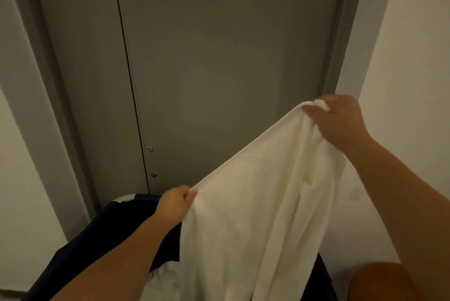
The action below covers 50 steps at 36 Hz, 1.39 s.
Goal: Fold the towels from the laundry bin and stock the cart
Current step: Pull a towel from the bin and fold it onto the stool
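In the head view, a person is holding a white towel (255, 203) up in front of a grey door (219, 57). The left grip (175, 203) is closing tight on the towel's upper edge, with thumb and curled fingers pinching the cloth at its lower left end. The right grip (341, 120) is sitting higher and further right, its fingers curling round a bunched corner of the same towel, with a small fold of cloth poking out above the knuckles. Between the two grips the top edge is running in a slant, low on the left and high on the right. From that edge the towel is hanging down in loose vertical folds and passing out of the bottom of the picture.

Below the left forearm, a dark navy laundry bin (102, 232) is standing against the foot of the door, with a short white piece showing on its far rim. The hanging towel is covering the bin's middle, and the bin's dark fabric is showing again just to the right of it. More white cloth (163, 278) is lying inside the bin, just beside the towel's left side.

Two small round fittings (150, 148) are sitting on the door near its vertical seam. Pale walls (414, 57) are flanking the door frame on either side. At the lower right corner an orange-brown rounded shape (379, 281) is showing; what it is cannot be told.
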Motion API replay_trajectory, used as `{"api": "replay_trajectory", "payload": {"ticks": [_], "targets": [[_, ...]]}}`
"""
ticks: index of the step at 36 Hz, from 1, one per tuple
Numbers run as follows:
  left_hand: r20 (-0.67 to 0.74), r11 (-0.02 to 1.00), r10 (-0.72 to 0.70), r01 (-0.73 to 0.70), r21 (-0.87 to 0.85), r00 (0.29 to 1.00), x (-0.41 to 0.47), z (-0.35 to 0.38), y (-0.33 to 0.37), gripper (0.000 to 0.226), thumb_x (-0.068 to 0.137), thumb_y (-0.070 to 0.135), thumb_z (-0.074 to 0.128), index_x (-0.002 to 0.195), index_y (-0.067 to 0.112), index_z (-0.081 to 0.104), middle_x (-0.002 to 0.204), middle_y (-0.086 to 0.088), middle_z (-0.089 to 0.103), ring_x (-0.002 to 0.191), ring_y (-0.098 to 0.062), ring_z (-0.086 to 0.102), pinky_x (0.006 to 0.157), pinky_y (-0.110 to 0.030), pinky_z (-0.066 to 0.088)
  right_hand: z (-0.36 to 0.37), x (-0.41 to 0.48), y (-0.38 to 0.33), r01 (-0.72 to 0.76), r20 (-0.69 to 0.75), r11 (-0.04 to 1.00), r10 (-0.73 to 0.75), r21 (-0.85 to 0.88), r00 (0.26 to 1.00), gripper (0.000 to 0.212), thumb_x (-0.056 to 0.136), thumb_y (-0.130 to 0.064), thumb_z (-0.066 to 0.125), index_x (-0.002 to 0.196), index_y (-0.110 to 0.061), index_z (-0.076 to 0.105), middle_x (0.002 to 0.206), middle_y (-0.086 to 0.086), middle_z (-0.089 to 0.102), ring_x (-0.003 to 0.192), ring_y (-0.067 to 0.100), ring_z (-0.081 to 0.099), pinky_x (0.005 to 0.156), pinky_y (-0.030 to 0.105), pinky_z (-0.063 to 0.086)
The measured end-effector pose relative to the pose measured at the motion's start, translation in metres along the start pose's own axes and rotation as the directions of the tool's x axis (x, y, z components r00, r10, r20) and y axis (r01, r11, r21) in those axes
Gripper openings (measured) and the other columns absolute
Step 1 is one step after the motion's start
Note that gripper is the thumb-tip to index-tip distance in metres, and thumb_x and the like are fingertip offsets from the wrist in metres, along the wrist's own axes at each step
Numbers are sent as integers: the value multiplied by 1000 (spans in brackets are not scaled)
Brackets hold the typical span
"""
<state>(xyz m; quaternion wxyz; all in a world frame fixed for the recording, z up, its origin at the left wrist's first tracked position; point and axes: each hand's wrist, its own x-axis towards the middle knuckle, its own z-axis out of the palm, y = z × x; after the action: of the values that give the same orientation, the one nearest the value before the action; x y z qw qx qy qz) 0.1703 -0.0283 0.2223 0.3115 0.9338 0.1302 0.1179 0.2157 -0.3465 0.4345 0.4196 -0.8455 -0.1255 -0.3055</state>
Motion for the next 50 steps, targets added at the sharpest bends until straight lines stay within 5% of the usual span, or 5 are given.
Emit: {"api": "replay_trajectory", "payload": {"ticks": [6,15,21,42,50], "targets": [[-156,978,101,-127,-166,983,9,-31,37,35,99,29,48,71,10,56,69,-4,56,65,-14,49,56,-23,36,5,5,11,-49,165,991,69,-123,984,36,87,-28,67,95,7,66,90,19,62,81,33,59,78,43,50],[-79,876,438,-445,-186,895,5,-50,130,33,97,21,55,64,20,53,60,9,47,57,-3,45,57,-19,35,68,-40,8,89,573,996,-65,-14,817,24,75,-25,80,95,-15,73,86,-7,63,71,-3,51,60,0,36],[-47,867,455,-454,-206,889,6,-43,136,23,97,23,54,78,12,63,66,7,53,61,-6,49,62,-26,41,99,-59,18,51,564,998,-66,41,823,22,86,-22,67,80,-2,70,74,13,67,67,19,60,60,27,42],[104,973,-133,150,-178,986,-19,-35,-44,16,84,27,73,82,12,69,83,-7,69,80,-24,66,70,-33,51,57,0,44,-70,156,988,92,-138,983,25,93,-18,54,83,1,67,78,16,61,73,31,56,67,30,38],[218,982,-104,134,-130,971,-22,-51,-31,17,86,33,71,80,17,69,77,0,67,70,-10,61,63,-23,46,84,-11,52,-8,363,967,103,-255,926,27,94,-15,50,80,1,65,77,14,60,76,31,58,65,31,40]]}}
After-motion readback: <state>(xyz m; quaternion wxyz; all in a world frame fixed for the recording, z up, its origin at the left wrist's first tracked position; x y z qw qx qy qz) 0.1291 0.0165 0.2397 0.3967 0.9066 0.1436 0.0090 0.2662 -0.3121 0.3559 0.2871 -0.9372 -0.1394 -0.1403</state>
